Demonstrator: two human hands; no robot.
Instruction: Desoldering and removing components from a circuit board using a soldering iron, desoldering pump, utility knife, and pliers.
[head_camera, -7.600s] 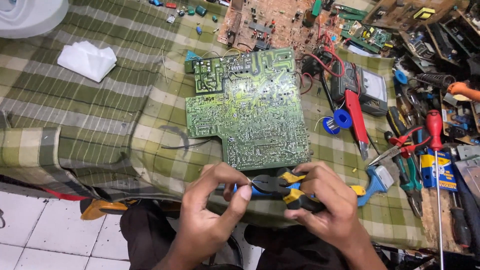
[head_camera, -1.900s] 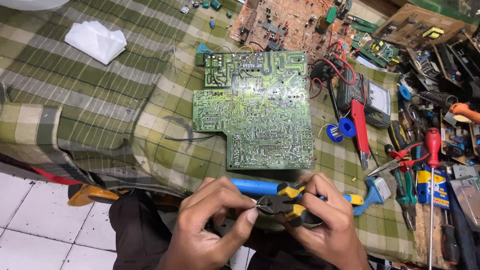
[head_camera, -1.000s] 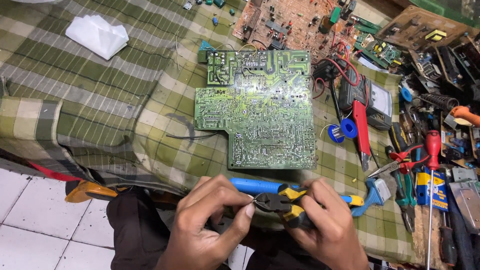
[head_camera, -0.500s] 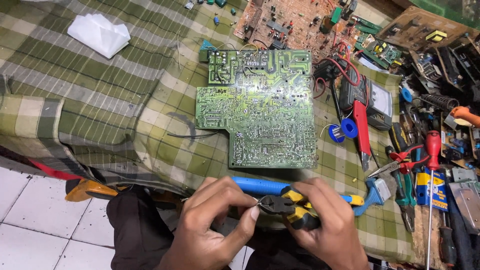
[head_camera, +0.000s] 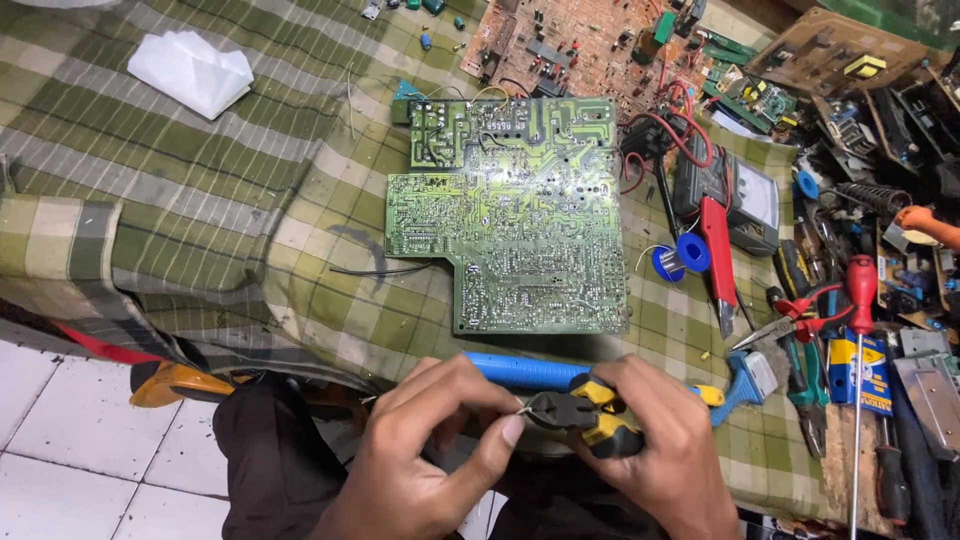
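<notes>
The right hand (head_camera: 665, 450) is squeezing the yellow-and-black handles of small pliers (head_camera: 585, 418), and the left hand (head_camera: 430, 470) is pinching a thin bit of wire (head_camera: 520, 408) at the dark metal tip, right over the person's lap by the table edge. The wire is looking tiny, light and bendy, easy to drop, so holding it close to the tip seems best, while the pliers are hard with grippy rubber handles. A flat, stiff green circuit board (head_camera: 520, 230) and a smooth blue soldering iron (head_camera: 530, 370) are lying on the soft checked cloth (head_camera: 200, 190).
</notes>
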